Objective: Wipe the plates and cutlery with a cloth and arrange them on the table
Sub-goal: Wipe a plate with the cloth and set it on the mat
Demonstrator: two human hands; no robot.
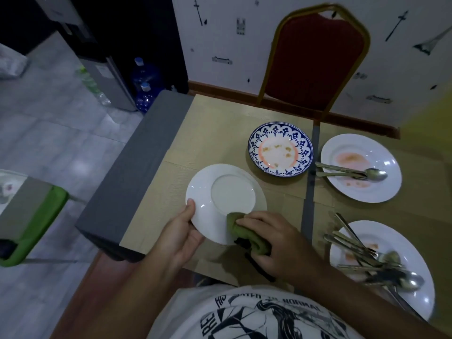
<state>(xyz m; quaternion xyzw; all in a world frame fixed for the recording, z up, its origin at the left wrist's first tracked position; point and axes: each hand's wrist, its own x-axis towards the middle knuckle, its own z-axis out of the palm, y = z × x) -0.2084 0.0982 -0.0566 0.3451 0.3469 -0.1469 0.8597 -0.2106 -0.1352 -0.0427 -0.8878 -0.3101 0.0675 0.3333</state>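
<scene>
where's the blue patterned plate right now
In the head view the blue patterned plate sits on the table toward the far side, in front of the red chair, just left of a stained white plate holding cutlery.

held plate (226, 201) left | patterned plate (280, 149) behind | cutlery plates (381, 267) right (two)

I am in a home dining room. My desk (220, 133) wears woven mats and used plates; beyond it stands a red banquet chair (315, 62) against patterned wallpaper, and left of it water bottles (144, 86) sit on tiled floor.
</scene>
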